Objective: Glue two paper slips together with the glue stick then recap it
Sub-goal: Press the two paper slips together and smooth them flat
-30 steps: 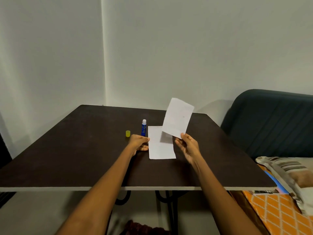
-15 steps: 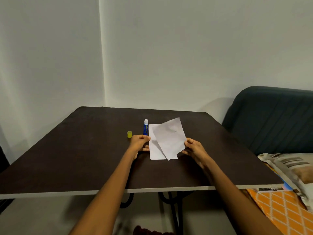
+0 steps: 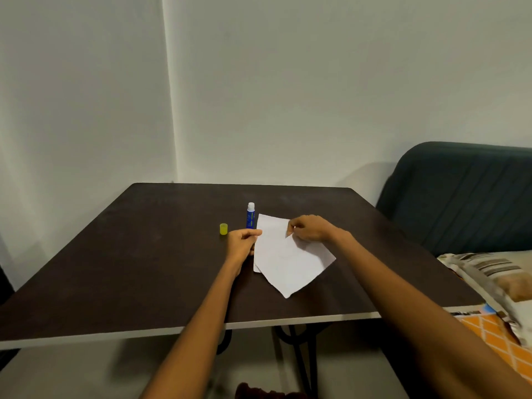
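Note:
Two white paper slips lie on the dark table (image 3: pixel 129 269). The top slip (image 3: pixel 290 263) rests askew over the lower slip (image 3: pixel 266 223), hiding most of it. My right hand (image 3: pixel 312 227) pinches the top slip near its far edge. My left hand (image 3: pixel 243 243) holds the left edge of the papers against the table with curled fingers. A blue glue stick (image 3: pixel 250 216) stands upright and uncapped just beyond my left hand. Its yellow cap (image 3: pixel 223 228) sits on the table to the left of it.
White walls meet in a corner behind the table. A dark green sofa (image 3: pixel 460 197) stands at the right, with a striped cushion (image 3: pixel 495 280) and an orange patterned cloth (image 3: pixel 495 338) below it. Black metal table legs (image 3: pixel 299 352) show under the front edge.
My right hand brought the raised slip down onto the lower slip and moved to its far edge. The slip now lies flat and askew. My left hand stayed at the left edge.

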`<control>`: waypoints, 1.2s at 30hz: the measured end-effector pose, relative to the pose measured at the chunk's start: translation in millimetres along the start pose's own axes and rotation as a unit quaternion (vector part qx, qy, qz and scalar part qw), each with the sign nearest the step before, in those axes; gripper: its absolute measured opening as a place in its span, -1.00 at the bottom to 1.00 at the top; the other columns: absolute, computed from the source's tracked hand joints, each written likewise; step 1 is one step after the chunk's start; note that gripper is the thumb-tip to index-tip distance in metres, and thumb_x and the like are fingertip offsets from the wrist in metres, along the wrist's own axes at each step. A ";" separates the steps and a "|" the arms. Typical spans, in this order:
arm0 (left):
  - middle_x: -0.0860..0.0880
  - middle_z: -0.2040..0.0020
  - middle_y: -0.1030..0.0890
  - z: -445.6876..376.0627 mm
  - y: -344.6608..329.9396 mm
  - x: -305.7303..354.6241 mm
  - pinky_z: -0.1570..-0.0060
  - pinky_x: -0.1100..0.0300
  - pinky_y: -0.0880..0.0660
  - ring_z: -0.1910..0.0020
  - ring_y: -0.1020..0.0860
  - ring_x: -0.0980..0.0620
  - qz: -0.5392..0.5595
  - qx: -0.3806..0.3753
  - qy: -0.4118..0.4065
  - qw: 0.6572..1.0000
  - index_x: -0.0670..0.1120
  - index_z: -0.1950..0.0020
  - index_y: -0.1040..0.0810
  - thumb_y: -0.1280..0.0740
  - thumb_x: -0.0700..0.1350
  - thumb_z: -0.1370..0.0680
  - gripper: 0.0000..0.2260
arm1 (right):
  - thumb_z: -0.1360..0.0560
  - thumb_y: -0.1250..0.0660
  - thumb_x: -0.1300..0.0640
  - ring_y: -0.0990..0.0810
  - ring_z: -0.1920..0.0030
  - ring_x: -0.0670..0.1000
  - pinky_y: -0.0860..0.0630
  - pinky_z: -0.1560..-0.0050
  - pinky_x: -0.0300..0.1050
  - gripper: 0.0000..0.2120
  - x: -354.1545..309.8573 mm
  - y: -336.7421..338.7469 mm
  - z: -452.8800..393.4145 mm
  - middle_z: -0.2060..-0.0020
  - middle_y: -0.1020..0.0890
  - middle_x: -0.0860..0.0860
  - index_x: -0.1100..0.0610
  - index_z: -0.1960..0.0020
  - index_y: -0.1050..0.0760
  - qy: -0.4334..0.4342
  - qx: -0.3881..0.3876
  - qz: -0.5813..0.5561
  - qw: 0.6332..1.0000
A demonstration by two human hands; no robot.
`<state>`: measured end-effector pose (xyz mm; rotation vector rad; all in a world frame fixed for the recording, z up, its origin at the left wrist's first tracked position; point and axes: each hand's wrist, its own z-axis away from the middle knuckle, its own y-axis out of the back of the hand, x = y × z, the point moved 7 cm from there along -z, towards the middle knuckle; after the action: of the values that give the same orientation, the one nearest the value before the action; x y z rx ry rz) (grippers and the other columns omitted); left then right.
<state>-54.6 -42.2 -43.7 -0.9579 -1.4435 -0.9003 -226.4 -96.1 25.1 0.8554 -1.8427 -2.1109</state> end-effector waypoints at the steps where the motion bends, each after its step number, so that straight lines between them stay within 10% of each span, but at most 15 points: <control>1: -0.04 0.15 -0.60 0.1 0.1 0.3 0.46 0.35 -0.49 0.32 -0.58 0.12 0.005 0.003 0.006 1.000 -0.23 -0.03 -0.63 -0.27 -0.30 -0.54 -0.84 | -0.54 -0.10 0.14 -0.49 -0.05 0.02 -0.32 -0.22 0.03 -0.73 -10.9 0.3 -5.1 -0.08 -0.61 0.01 0.00 -0.02 -0.58 0.018 0.009 0.058 0.998; 12: -0.15 0.14 -0.64 -2.8 -3.5 -2.9 0.22 0.29 -0.51 0.16 -0.58 -0.01 -0.006 -0.017 -0.007 1.000 -0.31 0.04 -0.63 -0.41 -0.22 -0.46 -0.84 | -0.53 -0.17 0.23 -0.44 -0.17 0.07 -0.25 -0.24 0.02 -0.79 -77.8 7.9 -25.2 -0.11 -0.59 0.01 0.08 -0.14 -0.44 0.157 0.148 0.151 0.965; 17: -0.10 0.20 -0.63 -6.0 0.9 -5.3 0.31 0.37 -0.53 0.27 -0.58 0.08 0.030 0.025 0.006 0.999 -0.33 0.00 -0.62 -0.41 -0.23 -0.47 -0.82 | -0.52 -0.28 0.17 -0.43 -0.27 0.05 -0.35 -0.31 0.03 -0.62 -35.7 11.1 -11.1 -0.24 -0.49 0.07 0.11 -0.32 -0.38 0.048 0.255 -0.077 0.963; 22: 0.09 0.15 -0.52 -9.5 7.2 -7.0 0.41 0.54 -0.43 0.36 -0.55 0.43 0.067 0.093 -0.004 0.993 -0.32 0.00 -0.63 -0.41 -0.25 -0.46 -0.83 | -0.51 -0.32 0.18 -0.51 0.00 0.02 -0.40 0.05 -0.20 -0.76 21.8 -7.0 22.8 0.00 -0.49 0.06 0.20 -0.17 -0.48 -0.073 0.362 -0.267 0.890; 26: -0.10 -0.40 -0.38 -8.3 13.5 -6.6 -0.02 0.20 -0.52 -0.18 -0.52 0.11 0.062 0.119 -0.001 0.991 -0.21 0.01 -0.66 -0.43 -0.17 -0.45 -0.84 | -0.51 -0.34 0.09 -0.58 0.12 -0.08 -0.47 0.17 -0.29 -0.84 32.0 -42.0 24.0 0.08 -0.65 0.02 0.13 -0.03 -0.58 -0.080 0.273 -0.406 0.868; 36: -0.24 -0.41 -0.38 -8.4 14.7 -8.0 -0.19 -0.03 -0.52 -0.28 -0.50 -0.13 0.068 0.093 0.015 0.993 -0.14 0.01 -0.66 -0.46 -0.12 -0.43 -0.82 | -0.42 -0.45 0.03 -0.65 0.12 -0.05 -0.59 0.06 -0.10 -0.96 37.6 -62.8 15.5 0.22 -0.69 -0.08 -0.02 0.19 -0.62 -0.125 0.253 -0.477 0.832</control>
<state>-37.5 -45.0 -50.8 -0.8879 -1.3921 -0.6658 -252.0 -90.3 -45.0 2.0768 -2.5084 -2.2833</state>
